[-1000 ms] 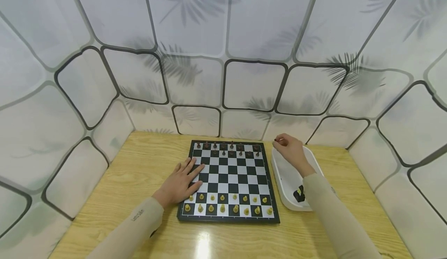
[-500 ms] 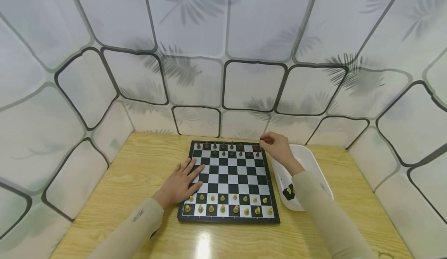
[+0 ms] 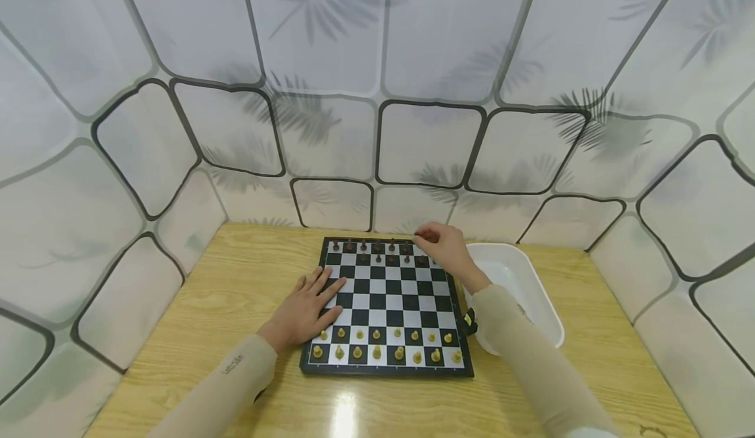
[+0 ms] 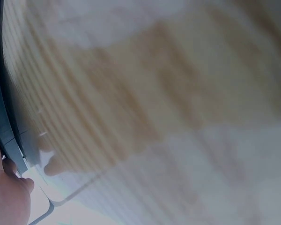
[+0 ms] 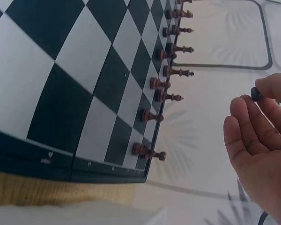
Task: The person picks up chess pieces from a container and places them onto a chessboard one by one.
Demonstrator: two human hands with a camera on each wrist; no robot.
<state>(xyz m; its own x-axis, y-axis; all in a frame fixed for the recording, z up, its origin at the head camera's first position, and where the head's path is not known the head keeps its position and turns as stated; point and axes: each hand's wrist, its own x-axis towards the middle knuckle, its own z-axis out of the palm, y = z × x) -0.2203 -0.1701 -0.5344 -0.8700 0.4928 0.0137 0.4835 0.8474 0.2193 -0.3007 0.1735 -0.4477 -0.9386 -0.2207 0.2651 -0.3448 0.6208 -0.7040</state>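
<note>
A black-and-white chessboard (image 3: 377, 301) lies on the wooden table. Yellow chess pieces (image 3: 376, 353) stand in two rows along its near side; dark red pieces (image 3: 392, 246) stand at the far side. My left hand (image 3: 302, 310) rests flat on the board's left edge, fingers spread. Over the far right corner, my right hand (image 3: 445, 249) pinches a small dark chess piece (image 5: 255, 94) between thumb and fingers. Only its dark rounded end shows, so its type cannot be told. In the right wrist view a red rook (image 5: 150, 152) stands near the corner.
A white plastic tray (image 3: 519, 267) sits right of the board, partly under my right forearm. A black object with a yellow patch (image 3: 470, 320) shows beside the right sleeve. Patterned fabric walls (image 3: 336, 136) enclose the table (image 3: 253, 254) at the back and sides.
My right hand has moved left from above the tray to over the board's far right corner, still pinching the small dark piece. The left hand has stayed in place.
</note>
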